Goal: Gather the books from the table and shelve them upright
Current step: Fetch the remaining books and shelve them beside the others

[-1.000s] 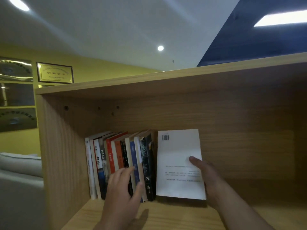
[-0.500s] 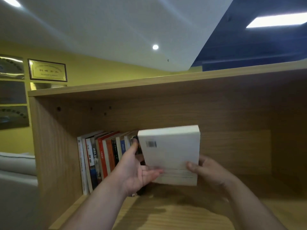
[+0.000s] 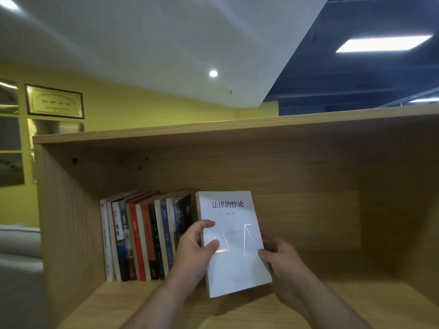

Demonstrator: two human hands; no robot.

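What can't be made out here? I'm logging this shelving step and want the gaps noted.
Head view only:
- White book: spine and back cover turned away.
- Row of books: right end hidden behind the left hand; most spine titles blurred.
- Right hand: fingertips behind the cover.
- Table: out of frame.

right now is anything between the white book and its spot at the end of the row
Nothing visible. The white book, held by the left hand and right hand, already sits next to the row of shelved books; the shelf board to its right is bare.
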